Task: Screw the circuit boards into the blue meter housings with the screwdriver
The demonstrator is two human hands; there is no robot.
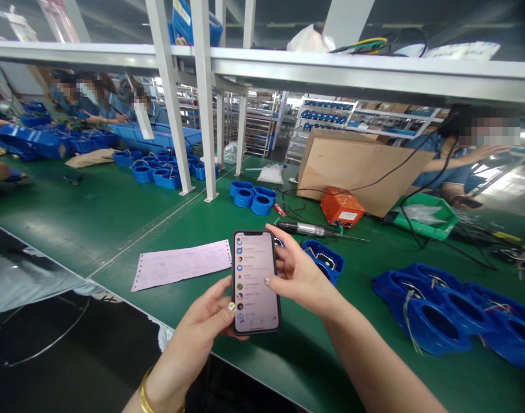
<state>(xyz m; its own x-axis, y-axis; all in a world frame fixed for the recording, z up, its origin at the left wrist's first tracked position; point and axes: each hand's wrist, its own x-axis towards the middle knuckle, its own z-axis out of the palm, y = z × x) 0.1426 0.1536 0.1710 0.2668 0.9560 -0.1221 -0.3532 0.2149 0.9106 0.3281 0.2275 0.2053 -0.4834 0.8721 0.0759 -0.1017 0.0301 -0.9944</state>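
A black smartphone (254, 281) with a lit screen showing a list is held over the green workbench (116, 212). My left hand (206, 324) grips its lower left edge, thumb on the frame. My right hand (299, 275) steadies the right side, thumb touching the screen. A blue plastic housing (325, 259) lies just behind my right hand. A pink printed sheet (180, 265) lies flat to the left of the phone.
Several blue housings with wires (443, 318) are piled at the right. An orange box (342, 207), an electric screwdriver (308, 230), a cardboard box (361, 166) and a green tray (426, 218) sit behind. White frame posts (204, 115) stand mid-bench. Other people work at left and right.
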